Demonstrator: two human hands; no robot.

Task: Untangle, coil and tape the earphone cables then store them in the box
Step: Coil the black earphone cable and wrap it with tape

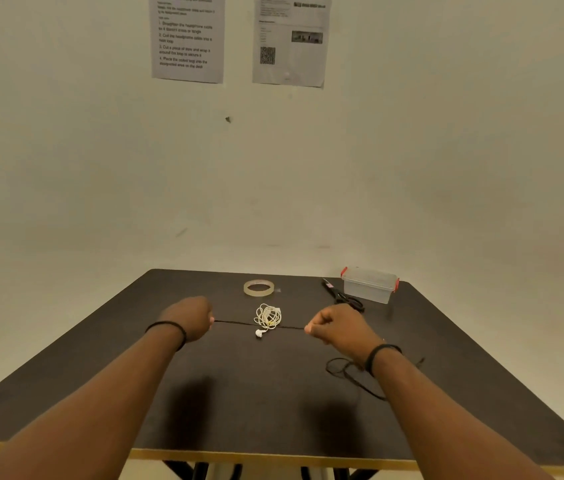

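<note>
One camera on the person's head looks forward and down at the dark table (273,393), close above both arms, facing the wall (412,150)

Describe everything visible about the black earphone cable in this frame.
The black earphone cable is thin and dark, like rubber-coated wire. One stretch is pulled taut between the left hand and right hand, both pinching it, and it crosses in front of the white earphone bundle. The rest trails in loose loops on the dark table by the right wrist. Its earbuds and plug cannot be made out.
</note>
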